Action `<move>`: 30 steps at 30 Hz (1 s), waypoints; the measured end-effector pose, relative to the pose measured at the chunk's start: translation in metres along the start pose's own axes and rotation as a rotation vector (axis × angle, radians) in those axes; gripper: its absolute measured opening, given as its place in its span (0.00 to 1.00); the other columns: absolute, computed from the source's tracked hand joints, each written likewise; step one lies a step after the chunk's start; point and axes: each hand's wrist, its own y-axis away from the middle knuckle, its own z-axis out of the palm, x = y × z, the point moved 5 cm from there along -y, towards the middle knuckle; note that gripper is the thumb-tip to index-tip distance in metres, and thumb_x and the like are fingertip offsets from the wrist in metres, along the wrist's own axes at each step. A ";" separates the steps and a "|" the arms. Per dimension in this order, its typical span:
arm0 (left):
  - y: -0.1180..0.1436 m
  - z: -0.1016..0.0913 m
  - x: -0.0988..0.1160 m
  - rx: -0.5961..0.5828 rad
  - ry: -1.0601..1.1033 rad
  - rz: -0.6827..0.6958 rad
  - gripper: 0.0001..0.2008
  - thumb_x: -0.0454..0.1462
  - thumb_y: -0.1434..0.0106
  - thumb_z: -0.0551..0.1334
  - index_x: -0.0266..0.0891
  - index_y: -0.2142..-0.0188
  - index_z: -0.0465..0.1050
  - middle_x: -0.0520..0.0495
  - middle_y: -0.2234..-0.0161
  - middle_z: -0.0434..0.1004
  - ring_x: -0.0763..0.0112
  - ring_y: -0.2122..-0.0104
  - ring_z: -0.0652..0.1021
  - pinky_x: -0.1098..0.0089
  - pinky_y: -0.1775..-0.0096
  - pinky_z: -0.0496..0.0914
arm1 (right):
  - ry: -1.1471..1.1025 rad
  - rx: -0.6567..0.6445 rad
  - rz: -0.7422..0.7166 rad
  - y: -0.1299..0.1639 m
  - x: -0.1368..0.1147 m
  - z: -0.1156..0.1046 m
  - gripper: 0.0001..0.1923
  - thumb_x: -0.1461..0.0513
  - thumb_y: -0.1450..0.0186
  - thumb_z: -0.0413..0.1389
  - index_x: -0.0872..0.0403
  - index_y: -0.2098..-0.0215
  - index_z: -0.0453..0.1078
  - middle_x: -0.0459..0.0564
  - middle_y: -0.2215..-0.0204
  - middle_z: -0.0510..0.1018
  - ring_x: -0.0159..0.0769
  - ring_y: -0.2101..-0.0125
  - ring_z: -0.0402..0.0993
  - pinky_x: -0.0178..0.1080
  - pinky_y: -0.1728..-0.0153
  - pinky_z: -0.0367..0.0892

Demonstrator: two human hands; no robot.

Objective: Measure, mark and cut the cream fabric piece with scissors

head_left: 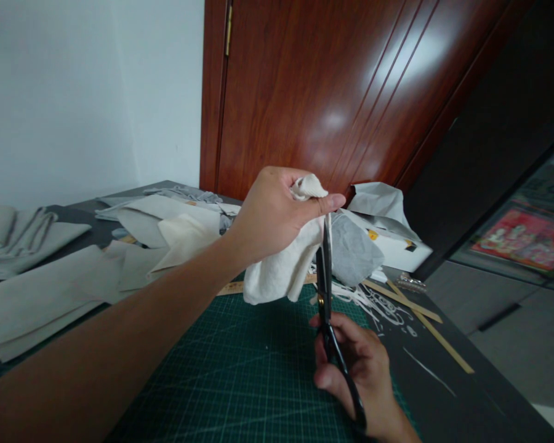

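My left hand (281, 212) is closed on a folded piece of white cloth (277, 277), pinched between thumb and fingers and hanging down above the table. Below and to the right, my right hand (360, 369) grips black scissors (325, 301) by the handles. Their blades point upward, and the tips reach the cloth's right edge just under my left thumb. A narrow strip of cloth shows to the right of the blades. Part of the cloth is hidden behind my left fingers. A green cutting mat (240, 369) with grid lines lies beneath both hands.
Pieces of off-white cloth (74, 277) lie on the left, with folded cloth (18, 237) at the far left. White scrap strips (373, 304) and wooden rulers (436, 329) are on the right. A white box (401, 246) and grey fabric (355, 249) stand behind, before a wooden door (295, 92).
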 end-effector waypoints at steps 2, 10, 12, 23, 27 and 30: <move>0.000 0.000 0.000 -0.003 -0.004 0.000 0.16 0.48 0.39 0.73 0.39 0.73 0.79 0.52 0.77 0.76 0.72 0.75 0.70 0.70 0.73 0.60 | 0.008 -0.004 -0.003 0.000 -0.001 0.000 0.26 0.41 0.39 0.68 0.45 0.51 0.74 0.37 0.81 0.71 0.29 0.84 0.62 0.32 0.83 0.55; 0.000 -0.001 0.002 -0.006 -0.020 0.005 0.17 0.49 0.39 0.73 0.39 0.73 0.79 0.52 0.77 0.75 0.72 0.75 0.70 0.69 0.73 0.60 | 0.037 -0.009 -0.007 -0.001 -0.007 0.001 0.23 0.42 0.36 0.67 0.46 0.52 0.74 0.37 0.80 0.69 0.29 0.84 0.62 0.33 0.83 0.56; 0.000 -0.001 0.002 -0.011 -0.021 0.007 0.17 0.49 0.39 0.73 0.39 0.73 0.79 0.52 0.77 0.75 0.72 0.75 0.70 0.69 0.73 0.60 | 0.047 -0.011 -0.012 -0.002 -0.008 0.000 0.23 0.42 0.36 0.66 0.46 0.52 0.74 0.37 0.80 0.69 0.29 0.84 0.61 0.33 0.83 0.56; 0.001 -0.001 0.003 -0.026 -0.020 -0.002 0.16 0.48 0.39 0.73 0.39 0.73 0.78 0.51 0.76 0.76 0.70 0.75 0.70 0.68 0.73 0.60 | 0.040 -0.018 -0.013 -0.002 -0.008 0.001 0.22 0.43 0.36 0.67 0.46 0.52 0.73 0.36 0.81 0.67 0.29 0.84 0.59 0.34 0.84 0.54; 0.000 -0.001 0.004 -0.032 -0.009 0.006 0.16 0.48 0.39 0.73 0.39 0.73 0.78 0.51 0.76 0.76 0.71 0.75 0.70 0.68 0.72 0.60 | 0.048 -0.020 -0.017 -0.002 -0.008 0.000 0.21 0.44 0.35 0.67 0.45 0.52 0.73 0.36 0.80 0.68 0.29 0.84 0.60 0.33 0.84 0.55; 0.000 -0.002 0.003 -0.029 0.000 0.009 0.16 0.48 0.38 0.72 0.39 0.73 0.79 0.51 0.76 0.77 0.71 0.75 0.70 0.68 0.72 0.60 | 0.061 -0.013 -0.023 -0.002 -0.010 0.001 0.20 0.44 0.35 0.66 0.45 0.52 0.73 0.36 0.80 0.68 0.29 0.84 0.61 0.33 0.84 0.56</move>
